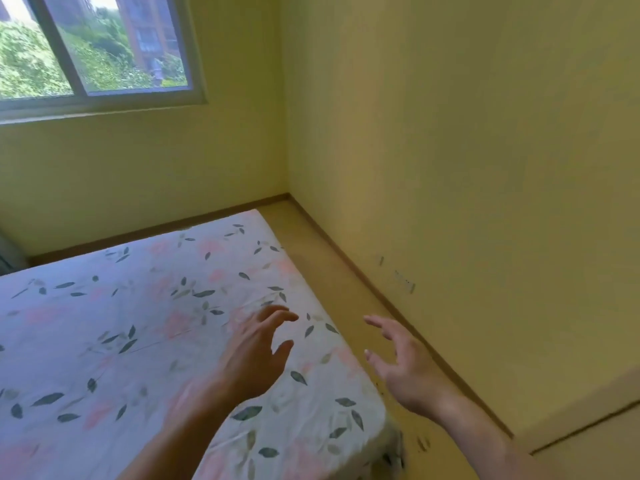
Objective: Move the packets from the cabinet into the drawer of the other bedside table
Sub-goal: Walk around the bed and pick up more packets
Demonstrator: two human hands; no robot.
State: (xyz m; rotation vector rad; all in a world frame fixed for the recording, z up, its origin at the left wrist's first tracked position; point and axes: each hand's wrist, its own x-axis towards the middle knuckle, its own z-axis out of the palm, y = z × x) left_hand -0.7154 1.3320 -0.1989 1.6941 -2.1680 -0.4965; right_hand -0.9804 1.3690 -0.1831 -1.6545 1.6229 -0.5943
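No packets, cabinet, drawer or bedside table appear in the head view. My left hand (258, 351) hovers above the near corner of the bed, its fingers loosely spread and holding nothing. My right hand (398, 362) is raised over the floor strip beside the bed, fingers relaxed and apart, also holding nothing. Both forearms reach in from the bottom edge.
A bed (104, 341) with a white leaf-and-flower sheet fills the left and middle. A narrow strip of tan floor (332, 292) runs between the bed and the yellow wall (467, 168). A window (93, 50) sits at the top left.
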